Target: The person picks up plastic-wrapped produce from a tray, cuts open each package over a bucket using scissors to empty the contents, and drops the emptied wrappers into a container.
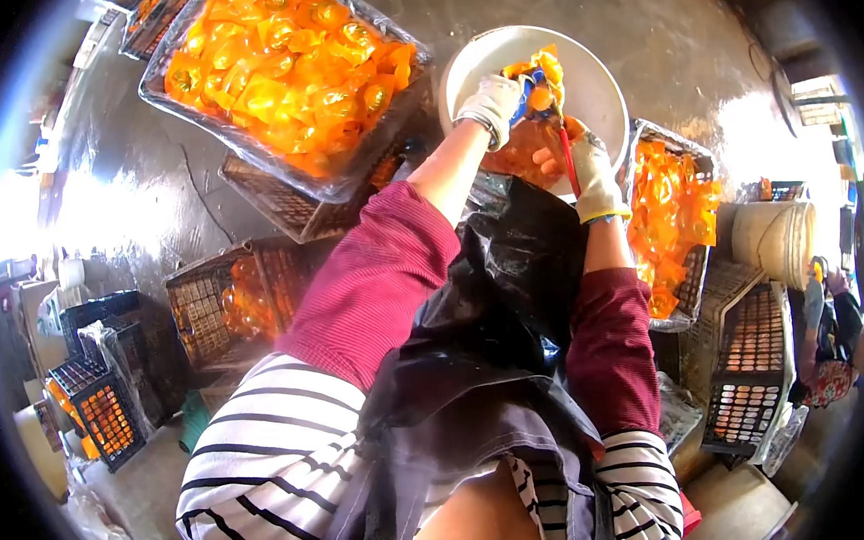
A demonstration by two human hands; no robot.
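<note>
Over a round white tub (463, 74) I see both of my gloved hands. My left hand (493, 104) is closed around a small orange-and-blue packet (542, 85) that sticks up above its fingers. My right hand (592, 169) is wrapped round a tool with red handles (570, 160), whose upper end meets the packet. Reddish-orange contents (523, 154) lie low in the tub, partly hidden by my hands and the black apron (508, 258).
A lined crate (174, 98) heaped with shiny orange packets stands at upper left, another lined crate (703, 260) at right. Stacked dark crates (205, 306) are at left, more crates (748, 392) at lower right. A white bucket (788, 238) lies at far right, near a person (834, 332).
</note>
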